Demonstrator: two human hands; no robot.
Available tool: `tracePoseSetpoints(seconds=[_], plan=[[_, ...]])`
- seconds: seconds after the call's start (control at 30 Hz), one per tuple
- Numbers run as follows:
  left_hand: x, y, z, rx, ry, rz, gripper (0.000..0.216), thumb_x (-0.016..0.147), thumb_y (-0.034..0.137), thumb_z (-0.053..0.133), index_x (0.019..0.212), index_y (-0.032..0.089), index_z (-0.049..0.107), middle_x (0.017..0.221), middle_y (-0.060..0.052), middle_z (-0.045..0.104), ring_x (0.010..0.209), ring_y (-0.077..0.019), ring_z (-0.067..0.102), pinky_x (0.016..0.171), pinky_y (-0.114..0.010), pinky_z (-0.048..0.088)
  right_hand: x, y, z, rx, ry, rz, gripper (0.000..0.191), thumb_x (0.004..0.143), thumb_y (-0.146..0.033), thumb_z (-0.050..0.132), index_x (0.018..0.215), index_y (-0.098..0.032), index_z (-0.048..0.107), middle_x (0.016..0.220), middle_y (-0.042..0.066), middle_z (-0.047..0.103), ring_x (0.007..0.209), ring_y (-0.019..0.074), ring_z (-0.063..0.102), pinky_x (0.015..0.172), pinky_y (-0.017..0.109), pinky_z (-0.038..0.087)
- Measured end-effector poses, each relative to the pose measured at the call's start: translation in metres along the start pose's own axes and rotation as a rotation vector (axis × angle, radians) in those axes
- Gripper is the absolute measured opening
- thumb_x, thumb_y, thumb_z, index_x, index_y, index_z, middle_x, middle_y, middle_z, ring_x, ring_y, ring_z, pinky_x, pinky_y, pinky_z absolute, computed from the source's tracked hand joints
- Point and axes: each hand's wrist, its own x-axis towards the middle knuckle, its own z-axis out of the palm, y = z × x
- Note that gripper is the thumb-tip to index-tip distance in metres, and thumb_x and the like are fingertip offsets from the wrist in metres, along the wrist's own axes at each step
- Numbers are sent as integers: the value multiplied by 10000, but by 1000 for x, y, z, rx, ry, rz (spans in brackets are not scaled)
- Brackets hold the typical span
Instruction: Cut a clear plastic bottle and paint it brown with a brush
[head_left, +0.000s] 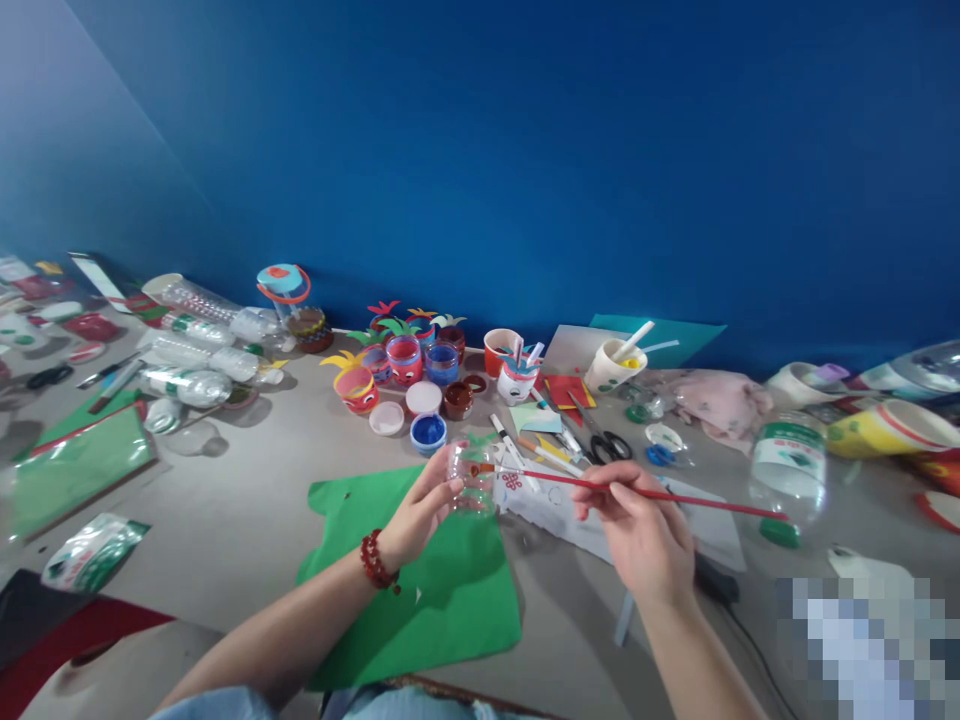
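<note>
Red and thin, the paintbrush (pixel 555 479) is held by the right hand (pixel 645 525), with the fingers closed narrowly around its handle. Its long axis runs almost from left to right across the view, sloping a little: the bristle tip points left, and the rear end, slightly lower in the view, points right and overlaps a clear bottle (pixel 789 482).

The left hand (pixel 415 515) holds a clear plastic piece (pixel 477 498) between its thumb and its fingers, above a green sheet (pixel 439 600). The bristle tip is at this piece, where a brown colour is seen, but I cannot tell if it meets the inner or the outer wall. Also I cannot tell which way the opening of the piece faces.

Just beyond it stands a blue paint pot (pixel 429 432), and behind that, a brown paint pot (pixel 458 400). Black-handled scissors (pixel 611 446) lie beyond the right hand.
</note>
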Motion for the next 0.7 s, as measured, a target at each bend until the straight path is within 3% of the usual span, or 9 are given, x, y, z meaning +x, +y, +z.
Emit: tracePoseSetpoints(seconds=[0.7], plan=[[0, -3, -2, 10, -27, -11, 547, 829, 311, 741, 1345, 254, 568, 1196, -103, 691, 1060, -292, 674, 854, -415, 563, -5, 12, -4, -54, -35, 13, 96, 853, -238, 668, 799, -192, 733, 763, 28, 697, 644, 154, 648, 588, 265, 512]])
